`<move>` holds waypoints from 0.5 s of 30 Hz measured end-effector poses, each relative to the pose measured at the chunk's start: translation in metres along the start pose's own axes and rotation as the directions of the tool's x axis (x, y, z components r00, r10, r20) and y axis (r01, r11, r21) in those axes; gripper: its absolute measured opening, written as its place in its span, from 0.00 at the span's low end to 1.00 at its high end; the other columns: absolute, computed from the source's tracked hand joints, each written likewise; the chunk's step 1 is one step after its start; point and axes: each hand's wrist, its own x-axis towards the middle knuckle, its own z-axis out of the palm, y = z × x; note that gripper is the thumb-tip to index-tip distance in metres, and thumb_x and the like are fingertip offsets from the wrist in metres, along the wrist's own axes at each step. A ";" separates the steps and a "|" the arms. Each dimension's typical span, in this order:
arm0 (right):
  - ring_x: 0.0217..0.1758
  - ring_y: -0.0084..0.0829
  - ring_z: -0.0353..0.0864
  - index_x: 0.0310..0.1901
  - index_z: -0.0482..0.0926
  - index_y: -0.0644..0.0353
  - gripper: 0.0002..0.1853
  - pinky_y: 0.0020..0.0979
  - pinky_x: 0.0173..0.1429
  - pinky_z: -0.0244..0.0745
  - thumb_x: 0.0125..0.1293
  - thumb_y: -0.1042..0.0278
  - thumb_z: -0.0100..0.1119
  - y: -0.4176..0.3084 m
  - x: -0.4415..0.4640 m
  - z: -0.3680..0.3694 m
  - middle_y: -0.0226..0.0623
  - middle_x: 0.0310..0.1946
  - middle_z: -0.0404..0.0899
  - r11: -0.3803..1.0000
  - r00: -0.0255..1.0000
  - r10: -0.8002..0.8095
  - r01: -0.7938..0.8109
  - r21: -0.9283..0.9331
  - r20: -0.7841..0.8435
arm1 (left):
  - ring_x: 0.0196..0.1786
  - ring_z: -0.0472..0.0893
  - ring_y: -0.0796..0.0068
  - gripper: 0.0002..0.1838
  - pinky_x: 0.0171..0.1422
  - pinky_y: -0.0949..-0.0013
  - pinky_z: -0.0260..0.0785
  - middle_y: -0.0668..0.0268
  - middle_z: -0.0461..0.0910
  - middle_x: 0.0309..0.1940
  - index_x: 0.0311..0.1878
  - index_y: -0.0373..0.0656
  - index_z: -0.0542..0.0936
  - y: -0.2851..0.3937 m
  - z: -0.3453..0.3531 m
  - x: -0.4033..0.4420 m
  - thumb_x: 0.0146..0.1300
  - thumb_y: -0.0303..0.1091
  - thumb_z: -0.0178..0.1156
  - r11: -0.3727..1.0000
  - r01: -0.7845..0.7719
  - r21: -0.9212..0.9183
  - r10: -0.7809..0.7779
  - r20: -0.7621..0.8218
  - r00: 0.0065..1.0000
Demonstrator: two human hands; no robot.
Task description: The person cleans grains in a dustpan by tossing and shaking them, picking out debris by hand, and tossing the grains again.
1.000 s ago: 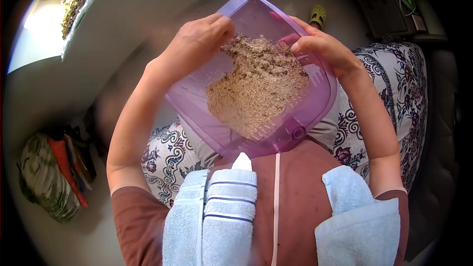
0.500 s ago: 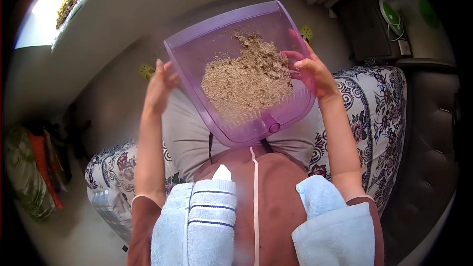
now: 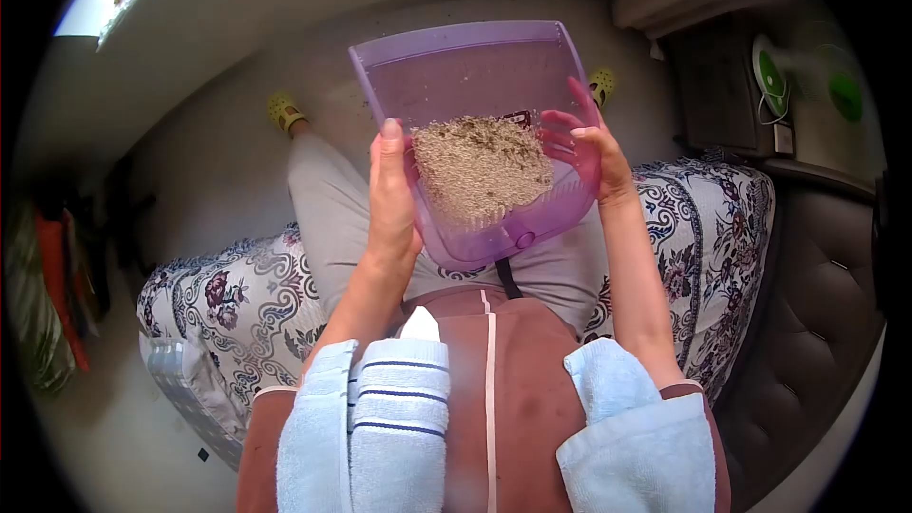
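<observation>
A see-through purple plastic tray (image 3: 456,66) is held above my lap, its flat edge facing away from me. Inside it, pale grain (image 3: 484,171) mixed with darker bits lies heaped toward the middle and near end. My left hand (image 3: 389,195) grips the tray's left side, thumb up along the wall and fingers behind it. On the opposite side, my right hand (image 3: 608,166) holds the right wall, its fingers showing through the purple plastic and its thumb near the rim.
I sit on a bed with a patterned cover (image 3: 228,299). Blue towels (image 3: 399,418) lie over my chest. My feet wear yellow clogs (image 3: 283,112) on the floor. A dark cabinet (image 3: 712,85) with a green-and-white fan (image 3: 769,76) stands right, beside a dark padded headboard (image 3: 807,323).
My left hand was apart from the tray and has closed on its left side. The tray has turned straighter, and the grain has drawn together into a smaller heap.
</observation>
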 end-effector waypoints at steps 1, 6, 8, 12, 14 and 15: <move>0.51 0.30 0.75 0.72 0.57 0.43 0.42 0.34 0.58 0.70 0.53 0.72 0.55 0.008 -0.002 0.009 0.37 0.56 0.70 0.995 0.997 -0.061 0.057 -0.077 -0.048 | 0.54 0.74 0.67 0.34 0.63 0.64 0.64 0.59 0.75 0.50 0.60 0.41 0.70 -0.003 0.000 -0.001 0.66 0.63 0.50 0.999 0.027 0.032 -0.026 -0.033 0.999; 0.54 0.35 0.76 0.74 0.52 0.43 0.43 0.36 0.62 0.68 0.54 0.65 0.55 0.067 -0.007 0.078 0.42 0.57 0.71 0.882 0.943 -0.313 0.247 -0.401 -0.109 | 0.52 0.75 0.67 0.34 0.61 0.64 0.66 0.60 0.76 0.50 0.60 0.41 0.70 0.004 -0.078 0.048 0.66 0.63 0.49 0.948 0.287 -0.136 -0.261 0.183 0.948; 0.53 0.34 0.76 0.74 0.52 0.43 0.43 0.35 0.60 0.69 0.54 0.68 0.55 0.052 -0.001 0.052 0.41 0.56 0.71 0.966 0.988 -0.103 0.072 -0.248 -0.111 | 0.53 0.75 0.66 0.34 0.62 0.62 0.65 0.59 0.75 0.51 0.60 0.40 0.70 -0.005 -0.070 0.041 0.66 0.62 0.49 0.966 0.238 -0.104 -0.224 0.134 0.965; 0.53 0.34 0.75 0.73 0.53 0.44 0.42 0.35 0.61 0.69 0.55 0.66 0.54 0.033 0.003 -0.010 0.42 0.55 0.71 0.997 0.999 0.038 -0.038 -0.069 0.000 | 0.54 0.75 0.66 0.34 0.62 0.61 0.66 0.58 0.75 0.52 0.61 0.40 0.69 -0.039 -0.009 0.000 0.67 0.62 0.49 1.000 -0.001 -0.024 0.001 0.006 1.000; 0.58 0.32 0.72 0.73 0.55 0.47 0.40 0.33 0.62 0.68 0.56 0.69 0.53 0.038 0.000 -0.001 0.42 0.57 0.70 0.997 0.999 -0.018 0.015 -0.079 -0.031 | 0.54 0.75 0.67 0.34 0.62 0.62 0.66 0.59 0.75 0.51 0.61 0.40 0.69 -0.028 -0.018 0.001 0.67 0.62 0.48 0.996 0.086 0.027 -0.084 -0.058 0.995; 0.58 0.32 0.71 0.73 0.55 0.48 0.40 0.32 0.62 0.68 0.56 0.70 0.53 0.048 -0.001 0.019 0.42 0.57 0.70 0.983 0.992 -0.109 0.098 -0.156 -0.066 | 0.54 0.74 0.68 0.34 0.61 0.63 0.67 0.59 0.75 0.50 0.61 0.40 0.69 -0.025 -0.039 0.015 0.67 0.62 0.48 0.990 0.140 -0.034 -0.139 0.024 0.990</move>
